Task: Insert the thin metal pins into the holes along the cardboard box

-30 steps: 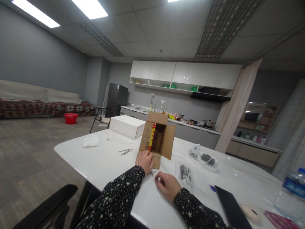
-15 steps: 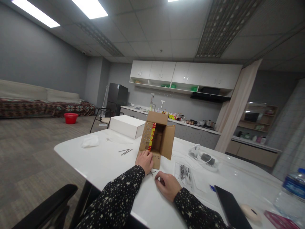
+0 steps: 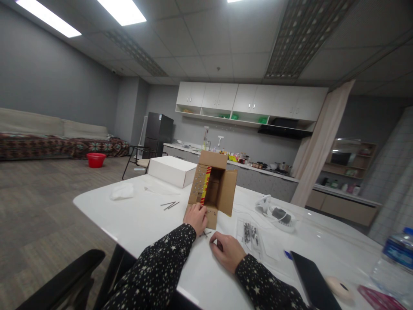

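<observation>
An open brown cardboard box (image 3: 213, 189) with yellow and red tape lies on its side on the white table (image 3: 138, 219), its flaps spread toward me. My left hand (image 3: 196, 218) rests on the box's lower front flap, fingers curled against it. My right hand (image 3: 226, 250) lies on the table just right of it, fingers curled in a loose pinch; what it holds is hidden. A few small dark nails (image 3: 204, 234) lie on the table between my two hands.
A white flat box (image 3: 172, 170) and loose nails (image 3: 169, 205) sit beyond the cardboard box. A clear bag of screws (image 3: 249, 233), a white device (image 3: 276, 212), a dark tablet (image 3: 312, 280) and a water bottle (image 3: 395, 261) lie right. A black chair arm (image 3: 61, 280) is at lower left.
</observation>
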Action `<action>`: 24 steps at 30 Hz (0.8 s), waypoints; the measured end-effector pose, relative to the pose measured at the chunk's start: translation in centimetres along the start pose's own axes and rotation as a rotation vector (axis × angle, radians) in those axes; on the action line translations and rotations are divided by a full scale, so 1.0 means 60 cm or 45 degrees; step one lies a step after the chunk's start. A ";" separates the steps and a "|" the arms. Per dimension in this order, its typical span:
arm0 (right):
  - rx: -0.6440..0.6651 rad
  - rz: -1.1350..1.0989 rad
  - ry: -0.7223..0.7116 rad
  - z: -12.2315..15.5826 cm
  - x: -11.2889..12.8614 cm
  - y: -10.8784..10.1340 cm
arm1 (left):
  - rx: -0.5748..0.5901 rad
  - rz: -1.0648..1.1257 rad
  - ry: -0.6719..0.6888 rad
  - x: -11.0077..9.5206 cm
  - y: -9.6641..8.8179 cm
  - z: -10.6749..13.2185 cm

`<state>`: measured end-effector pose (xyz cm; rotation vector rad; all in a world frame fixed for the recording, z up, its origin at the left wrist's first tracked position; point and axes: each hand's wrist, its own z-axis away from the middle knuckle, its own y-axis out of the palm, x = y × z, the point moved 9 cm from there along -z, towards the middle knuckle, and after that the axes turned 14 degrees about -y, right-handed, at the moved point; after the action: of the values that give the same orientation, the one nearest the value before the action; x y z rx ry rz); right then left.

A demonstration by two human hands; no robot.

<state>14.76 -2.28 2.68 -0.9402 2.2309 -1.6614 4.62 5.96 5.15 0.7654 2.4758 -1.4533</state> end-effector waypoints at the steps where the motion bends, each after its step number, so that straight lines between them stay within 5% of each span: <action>1: -0.002 -0.001 -0.001 0.000 0.000 0.001 | 0.005 -0.003 -0.001 0.001 0.002 -0.001; 24: -0.016 -0.015 -0.016 0.001 -0.005 0.003 | -0.054 -0.059 0.035 -0.011 -0.018 -0.006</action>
<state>14.96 -2.13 2.42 -0.9661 2.2347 -1.6437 4.67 5.60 6.43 0.7295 2.5521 -1.4098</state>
